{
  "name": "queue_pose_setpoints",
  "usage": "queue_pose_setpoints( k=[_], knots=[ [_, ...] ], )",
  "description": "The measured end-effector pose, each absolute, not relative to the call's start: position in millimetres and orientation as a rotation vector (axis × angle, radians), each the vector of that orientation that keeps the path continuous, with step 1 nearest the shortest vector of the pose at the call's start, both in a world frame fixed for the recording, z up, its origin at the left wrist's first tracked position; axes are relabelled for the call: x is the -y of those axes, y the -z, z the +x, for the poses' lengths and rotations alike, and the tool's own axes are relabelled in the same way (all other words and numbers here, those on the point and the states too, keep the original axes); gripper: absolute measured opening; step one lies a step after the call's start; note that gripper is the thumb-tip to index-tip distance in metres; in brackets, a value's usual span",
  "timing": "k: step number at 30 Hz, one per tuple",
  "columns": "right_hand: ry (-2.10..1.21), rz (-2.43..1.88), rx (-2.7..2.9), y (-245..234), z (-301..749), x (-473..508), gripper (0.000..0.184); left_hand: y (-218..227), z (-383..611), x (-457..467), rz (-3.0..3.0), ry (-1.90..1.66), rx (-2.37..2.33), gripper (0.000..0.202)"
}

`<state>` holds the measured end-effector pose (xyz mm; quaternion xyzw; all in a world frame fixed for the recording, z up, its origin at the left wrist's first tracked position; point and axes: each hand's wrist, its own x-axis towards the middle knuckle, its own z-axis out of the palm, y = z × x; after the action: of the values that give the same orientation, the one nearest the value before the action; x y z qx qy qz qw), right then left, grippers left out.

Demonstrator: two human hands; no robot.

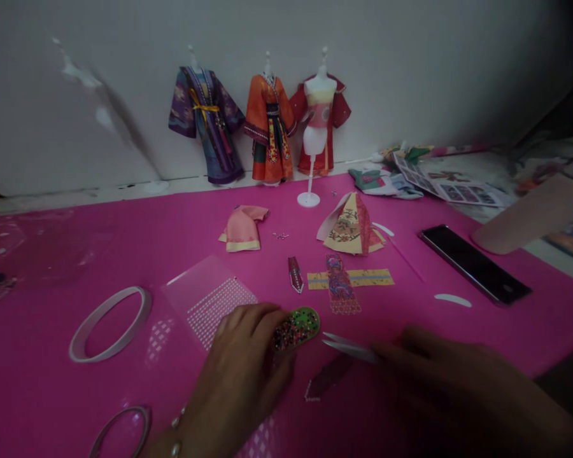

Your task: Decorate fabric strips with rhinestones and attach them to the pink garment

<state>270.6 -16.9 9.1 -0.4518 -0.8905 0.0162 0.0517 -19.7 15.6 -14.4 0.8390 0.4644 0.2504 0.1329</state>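
Observation:
My left hand [246,359] grips a small green oval dish [309,320] full of tiny multicoloured beads, its fingers over the near end. In my right hand [444,369] is a pair of silver tweezers [351,349], whose slightly parted tips point at the dish without touching it. Just below the tips lies a dark pointed fabric strip [332,376] edged with small pearls at one end. A clear sheet of stick-on pearls [210,318] rests partly behind my left hand. Beyond the dish are a small dark red strip [295,275] and a yellow band [375,278] crossed by a patterned piece [338,283].
Doll robes [207,124] and a white doll stand [309,199] line the wall. A pink doll top [243,228] and a folded skirt [351,226] lie midway. A phone [475,264] is at right; tape rolls [146,308] are at left on the pink mat [162,235].

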Motion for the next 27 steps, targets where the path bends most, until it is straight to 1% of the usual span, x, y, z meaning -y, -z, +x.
queue_pose_setpoints(
  k=[3, 5, 8, 18, 20, 24, 27],
  knots=[
    [-0.086, -1.338, 2.791, -9, 270, 16, 0.038, 14, -19, -15, 2.418, -0.743, -1.335, 0.028],
    [-0.081, -1.341, 2.787, -9, 269, 16, 0.038, 14, -19, -15, 2.415, -0.754, -1.323, 0.025],
    [-0.071, -1.331, 2.774, -9, 269, 15, 0.039, 15, -19, -13, 2.391, -0.782, -1.326, 0.026],
    [-0.135, -1.35, 2.786, -14, 268, 12, 0.028, 21, -19, -11, 2.312, -0.838, -1.319, 0.03],
    [-0.151, -1.328, 2.781, -16, 267, 10, 0.029, 22, -20, -10, 2.311, -0.836, -1.324, 0.03],
    [-0.162, -1.288, 2.757, -18, 265, 8, 0.037, 25, -20, -11, 2.311, -0.857, -1.323, 0.03],
    [-0.166, -1.281, 2.789, -22, 262, 6, 0.034, 27, -19, -11, 2.302, -0.842, -1.33, 0.031]
  ],
)
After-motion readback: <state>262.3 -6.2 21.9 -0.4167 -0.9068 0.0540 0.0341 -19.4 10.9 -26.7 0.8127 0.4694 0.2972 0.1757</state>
